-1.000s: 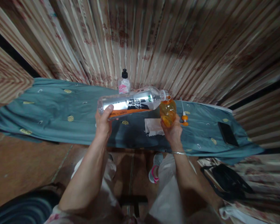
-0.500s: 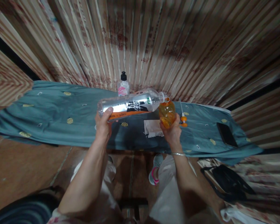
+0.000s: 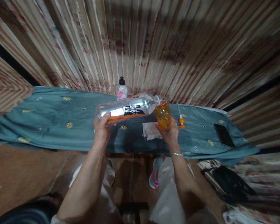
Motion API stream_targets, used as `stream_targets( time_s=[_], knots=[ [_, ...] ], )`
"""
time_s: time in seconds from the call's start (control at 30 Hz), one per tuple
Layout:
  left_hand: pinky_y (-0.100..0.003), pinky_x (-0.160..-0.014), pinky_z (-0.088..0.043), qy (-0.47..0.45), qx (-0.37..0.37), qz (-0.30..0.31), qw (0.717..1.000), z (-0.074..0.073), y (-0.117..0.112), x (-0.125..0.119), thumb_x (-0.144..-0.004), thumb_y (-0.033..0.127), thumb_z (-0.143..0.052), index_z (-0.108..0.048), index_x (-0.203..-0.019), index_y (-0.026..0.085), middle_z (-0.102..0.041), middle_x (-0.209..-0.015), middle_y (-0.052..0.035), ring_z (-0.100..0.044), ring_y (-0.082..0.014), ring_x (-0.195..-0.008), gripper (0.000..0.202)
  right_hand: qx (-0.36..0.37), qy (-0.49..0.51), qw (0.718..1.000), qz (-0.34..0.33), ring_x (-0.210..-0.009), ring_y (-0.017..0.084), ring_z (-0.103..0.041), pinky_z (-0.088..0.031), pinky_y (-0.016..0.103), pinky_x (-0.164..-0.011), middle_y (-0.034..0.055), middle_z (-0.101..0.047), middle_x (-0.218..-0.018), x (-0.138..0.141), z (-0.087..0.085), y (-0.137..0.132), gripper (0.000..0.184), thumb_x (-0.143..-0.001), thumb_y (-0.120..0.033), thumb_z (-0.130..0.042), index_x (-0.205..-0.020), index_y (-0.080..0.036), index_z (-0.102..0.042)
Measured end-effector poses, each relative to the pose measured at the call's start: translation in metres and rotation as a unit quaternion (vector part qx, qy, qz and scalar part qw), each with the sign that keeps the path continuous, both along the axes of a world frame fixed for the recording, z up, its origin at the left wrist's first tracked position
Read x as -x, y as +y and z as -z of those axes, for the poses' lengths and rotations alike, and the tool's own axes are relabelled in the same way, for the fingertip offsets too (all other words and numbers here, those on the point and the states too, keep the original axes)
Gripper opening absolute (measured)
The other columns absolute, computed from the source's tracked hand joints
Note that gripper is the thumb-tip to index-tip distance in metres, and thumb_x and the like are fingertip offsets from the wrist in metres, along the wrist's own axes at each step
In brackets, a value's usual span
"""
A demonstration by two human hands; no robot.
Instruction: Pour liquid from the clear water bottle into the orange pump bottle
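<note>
My left hand is wrapped round the base of a large clear plastic bottle with a silver, black and orange label. The bottle lies nearly level, its uncapped neck pointing right, at the mouth of a small orange see-through bottle. Closed round the lower part of that orange bottle is my right hand, which holds it slightly tilted toward the big bottle. Whether liquid is flowing between the two I cannot make out. On the cloth to the right lies an orange pump top with a thin pale tube.
A teal patterned cloth covers the narrow table. A clear bottle with a black cap stands at the back. A whitish paper or cloth lies under my right hand; a black phone rests at right. A black bag sits below.
Both bottles keep their mouth-to-mouth position and my grips are the same. The orange bottle stands a little more upright. The whole view has shifted slightly.
</note>
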State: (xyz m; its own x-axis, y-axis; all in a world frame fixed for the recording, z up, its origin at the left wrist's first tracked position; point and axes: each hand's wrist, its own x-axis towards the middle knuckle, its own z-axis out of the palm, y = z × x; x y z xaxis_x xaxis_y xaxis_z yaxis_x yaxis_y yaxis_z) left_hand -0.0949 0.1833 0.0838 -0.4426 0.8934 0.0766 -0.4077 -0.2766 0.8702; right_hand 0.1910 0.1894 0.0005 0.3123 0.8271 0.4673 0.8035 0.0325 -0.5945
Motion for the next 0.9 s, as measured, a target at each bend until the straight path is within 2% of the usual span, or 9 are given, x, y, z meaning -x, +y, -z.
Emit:
stream_targets(
  time_s=[0.2,0.4,0.67,0.8,0.9],
  knots=[
    [-0.022,-0.043,-0.048,-0.010,0.005,-0.009,1.000,0.0003,0.0003,0.0005,-0.058,0.043,-0.086,-0.071,-0.107,0.022,-0.069,-0.078,-0.0018,-0.062,-0.0159,-0.059,0.055,-0.021,-0.002,1.000,0.002,-0.122,0.035,-0.064,-0.052,0.055,-0.105,0.0198,-0.068,-0.131,-0.0004,0.0033,0.0019,0.071,-0.074,-0.045,-0.077,-0.134,-0.014,-0.055],
    [-0.022,-0.044,-0.047,-0.012,0.004,-0.008,1.000,-0.0003,0.0005,0.0025,-0.058,0.041,-0.085,-0.070,-0.102,0.023,-0.070,-0.082,-0.0010,-0.064,-0.0157,-0.062,0.050,-0.002,0.034,0.999,0.002,-0.110,0.033,-0.072,-0.058,0.053,-0.093,0.0152,-0.072,-0.121,0.0043,0.0051,0.0039,0.070,-0.075,-0.048,-0.070,-0.136,-0.019,-0.052],
    [-0.023,-0.045,-0.048,0.000,0.006,-0.015,1.000,0.0004,0.0000,0.0083,-0.060,0.041,-0.084,-0.069,-0.102,0.023,-0.070,-0.081,-0.0017,-0.065,-0.0166,-0.062,0.048,-0.012,0.032,0.999,-0.013,-0.105,0.031,-0.071,-0.060,0.049,-0.090,0.0161,-0.073,-0.117,0.0077,0.0026,0.0059,0.060,-0.078,-0.049,-0.066,-0.127,-0.016,-0.058],
    [-0.026,-0.057,-0.058,-0.008,0.003,-0.016,1.000,-0.0008,-0.0017,0.0089,-0.063,0.039,-0.083,-0.070,-0.101,0.021,-0.072,-0.084,-0.0022,-0.069,-0.0188,-0.069,0.044,-0.017,0.026,0.999,-0.038,-0.101,0.028,-0.071,-0.060,0.047,-0.088,0.0113,-0.073,-0.113,0.0087,-0.0001,0.0045,0.052,-0.081,-0.049,-0.065,-0.123,-0.019,-0.061],
    [-0.030,-0.070,-0.062,0.005,-0.009,-0.017,1.000,-0.0019,-0.0033,0.0086,-0.066,0.037,-0.081,-0.070,-0.102,0.020,-0.075,-0.093,-0.0043,-0.073,-0.0218,-0.083,0.042,-0.039,0.038,0.998,-0.041,-0.100,0.028,-0.070,-0.060,0.049,-0.089,0.0116,-0.073,-0.113,0.0089,0.0028,0.0051,0.057,-0.082,-0.053,-0.064,-0.127,-0.019,-0.059]
  ],
)
